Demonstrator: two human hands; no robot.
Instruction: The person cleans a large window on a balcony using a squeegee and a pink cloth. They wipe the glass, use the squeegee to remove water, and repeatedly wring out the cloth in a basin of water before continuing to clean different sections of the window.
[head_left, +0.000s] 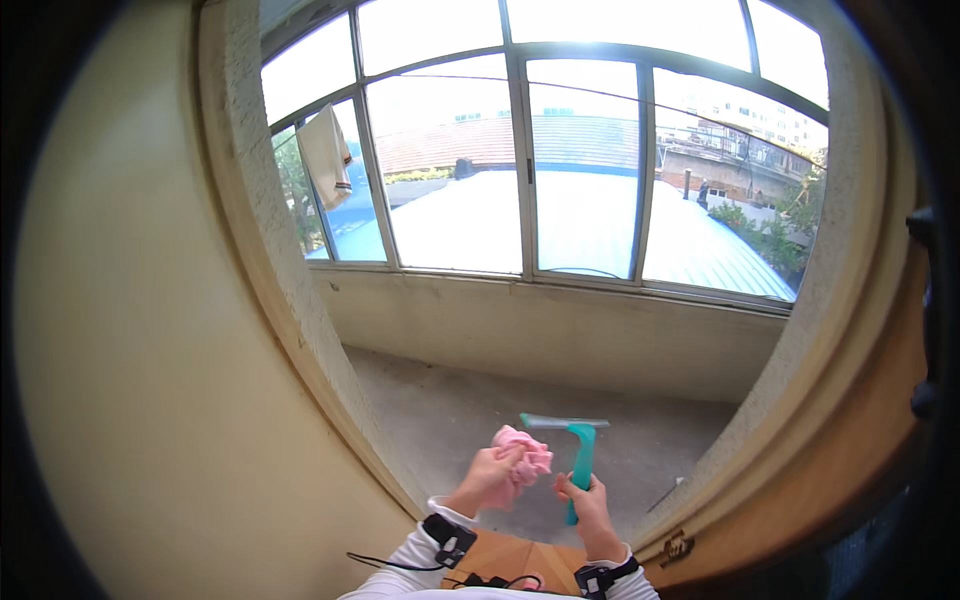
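Note:
My left hand (486, 478) is closed around a bunched pink cloth (523, 457). Crumpled folds of it stick out above and below the fingers. In my right hand (590, 503) is a squeegee (583, 445) with a teal handle, gripped near its lower part and held upright. Its wide, pale blade spans the top of the handle and reaches left above the cloth. Cloth and squeegee are close together but look apart, both in front of me at the doorway.
A doorway frames a balcony with a grey floor (440, 398), a low wall (560, 320) and wide windows (450, 180). A white towel (326, 158) hangs at the left window. At right is a wooden door (800, 470) with a metal latch (677, 547); a beige wall (120, 300) stands left.

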